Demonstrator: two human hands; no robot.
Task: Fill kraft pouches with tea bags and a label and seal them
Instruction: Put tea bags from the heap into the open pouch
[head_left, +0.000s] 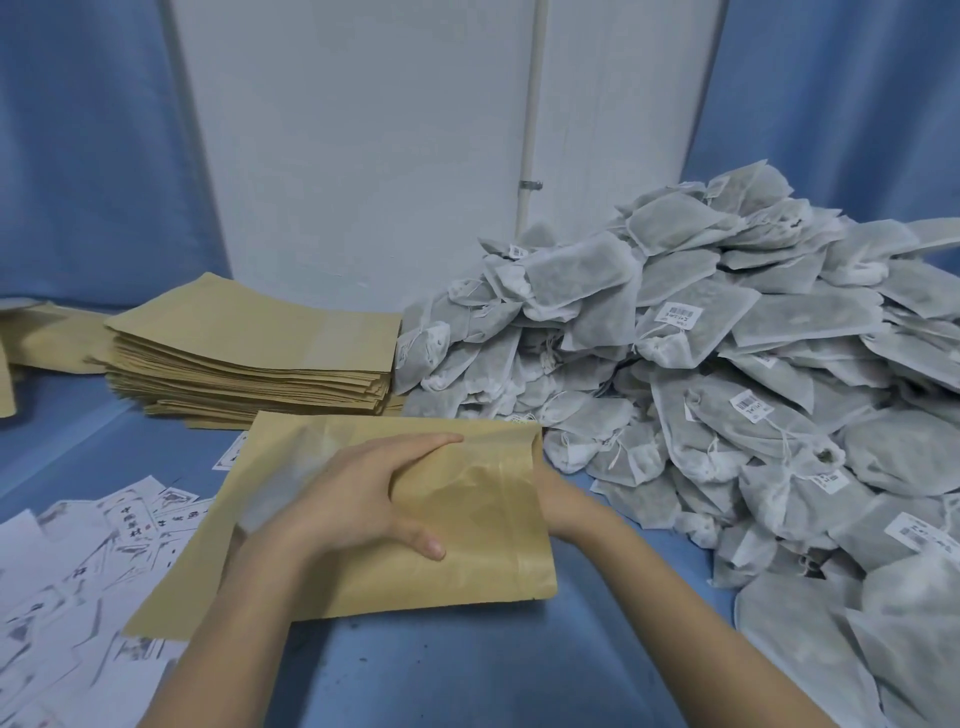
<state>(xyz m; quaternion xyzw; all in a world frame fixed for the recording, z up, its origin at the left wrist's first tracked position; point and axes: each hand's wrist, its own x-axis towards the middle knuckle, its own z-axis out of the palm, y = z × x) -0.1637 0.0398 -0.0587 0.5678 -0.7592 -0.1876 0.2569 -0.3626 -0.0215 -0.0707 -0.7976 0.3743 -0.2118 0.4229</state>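
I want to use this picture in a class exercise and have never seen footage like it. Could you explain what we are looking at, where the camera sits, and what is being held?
There is no machine here. One camera worn on a person's head looks down at their bare hands. The left hand lies on a kraft pouch; the right hand is mostly hidden in its open end. On the blue table lie a stack of empty pouches, a heap of tea bags and loose paper labels.

arms: both forearms bare, no sleeves showing
left hand (358, 499): nothing worn that I can spot
right hand (558, 501): mostly hidden
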